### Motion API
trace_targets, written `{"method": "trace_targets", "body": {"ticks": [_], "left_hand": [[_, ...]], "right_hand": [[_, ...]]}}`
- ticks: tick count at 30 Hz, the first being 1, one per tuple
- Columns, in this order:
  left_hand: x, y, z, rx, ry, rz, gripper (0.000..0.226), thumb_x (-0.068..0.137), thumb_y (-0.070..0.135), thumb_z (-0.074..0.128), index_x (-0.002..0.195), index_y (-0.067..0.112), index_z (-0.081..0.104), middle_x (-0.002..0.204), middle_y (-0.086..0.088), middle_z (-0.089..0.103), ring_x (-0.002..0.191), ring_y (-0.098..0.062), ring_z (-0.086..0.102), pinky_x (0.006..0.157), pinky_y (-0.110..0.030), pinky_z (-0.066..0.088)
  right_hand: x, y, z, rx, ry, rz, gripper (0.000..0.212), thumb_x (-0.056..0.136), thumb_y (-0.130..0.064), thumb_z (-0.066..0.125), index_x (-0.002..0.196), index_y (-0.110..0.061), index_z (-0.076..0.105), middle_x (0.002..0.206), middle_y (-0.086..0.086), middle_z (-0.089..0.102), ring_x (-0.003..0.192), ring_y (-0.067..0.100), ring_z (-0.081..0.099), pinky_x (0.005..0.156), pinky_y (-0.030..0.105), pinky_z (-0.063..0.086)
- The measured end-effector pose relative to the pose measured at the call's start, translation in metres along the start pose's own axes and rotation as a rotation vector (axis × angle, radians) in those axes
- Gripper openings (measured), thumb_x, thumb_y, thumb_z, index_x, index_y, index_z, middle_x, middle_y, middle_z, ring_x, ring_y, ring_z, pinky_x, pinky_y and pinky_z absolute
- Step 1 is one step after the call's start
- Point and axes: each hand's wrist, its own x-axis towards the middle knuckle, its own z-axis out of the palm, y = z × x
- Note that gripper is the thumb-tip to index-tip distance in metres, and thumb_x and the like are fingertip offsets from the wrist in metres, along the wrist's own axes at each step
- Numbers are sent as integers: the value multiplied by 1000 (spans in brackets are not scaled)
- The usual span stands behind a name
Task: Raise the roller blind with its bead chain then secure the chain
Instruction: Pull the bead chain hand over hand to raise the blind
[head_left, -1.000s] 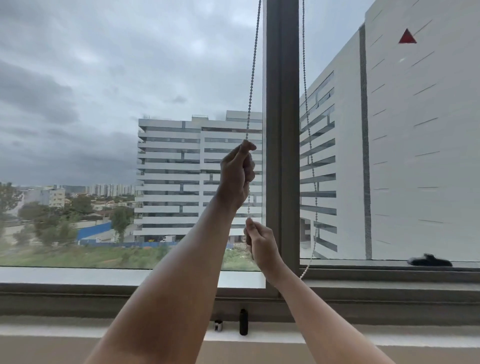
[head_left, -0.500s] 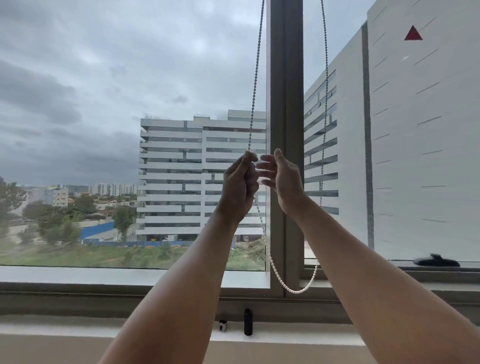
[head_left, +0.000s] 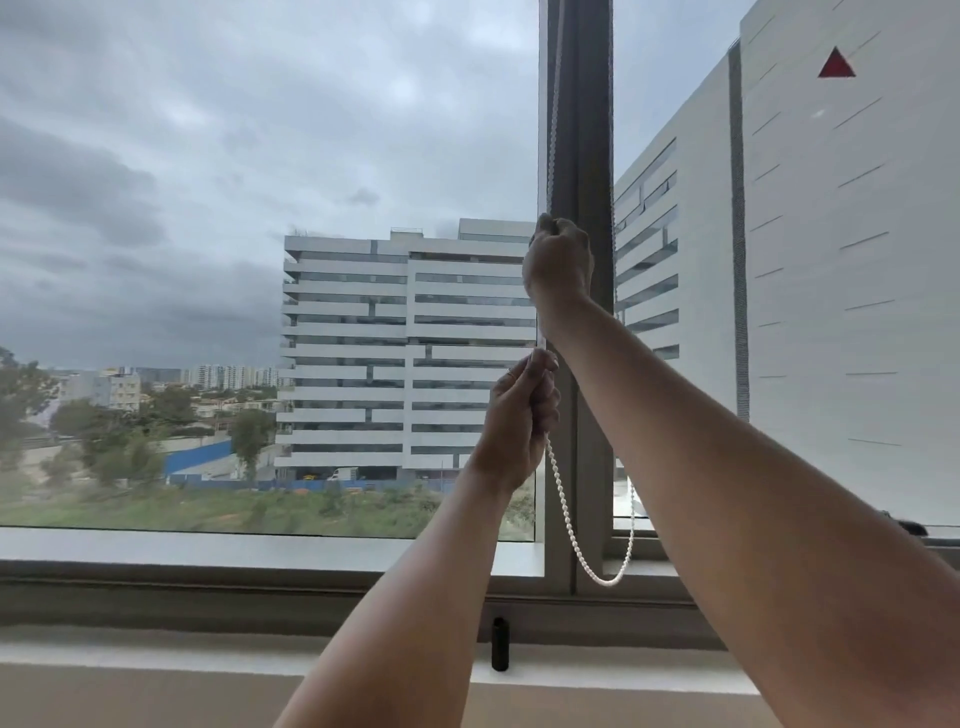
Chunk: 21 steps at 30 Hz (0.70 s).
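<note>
A white bead chain (head_left: 566, 514) hangs in a loop in front of the grey window post (head_left: 582, 130). Its bottom curve reaches the lower window frame. My right hand (head_left: 558, 260) is up high, closed in a fist on the left strand of the chain. My left hand (head_left: 519, 421) is lower down and pinches the same strand, which drops out below it. The other strand runs up along the right side of the post. The roller blind itself is out of view above the top edge.
A small black cylinder (head_left: 500, 644) stands on the white sill (head_left: 156, 654) under the post. A dark object (head_left: 906, 526) lies on the right window ledge. Glass panes fill both sides, with buildings outside.
My right hand went from low on the chain up beside the left, then above it, closing on the strand. My left hand dropped lower with the chain. The loop's bottom hangs lower now.
</note>
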Motion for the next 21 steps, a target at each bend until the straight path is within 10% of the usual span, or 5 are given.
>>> {"method": "trace_targets", "body": {"ticks": [10,21], "left_hand": [[4,11,-17,142,-33,-189,32,96,15,39,70,17,58,49,8,49,44,-4,42,44,-16,30],[36,61,-7,144,57,-76,36,99,27,32,93,11,64,78,1,74,81,-14,69,68,-21,56]], "right_hand": [[-19,25,0,-90,77,-349,26,98,-18,35,76,-12,46,55,-12,38,49,2,36,43,10,32],[-57,87,-1,89,-41,-248,22,96,-13,41,82,-10,58,61,-11,50,55,1,48,51,18,34]]}}
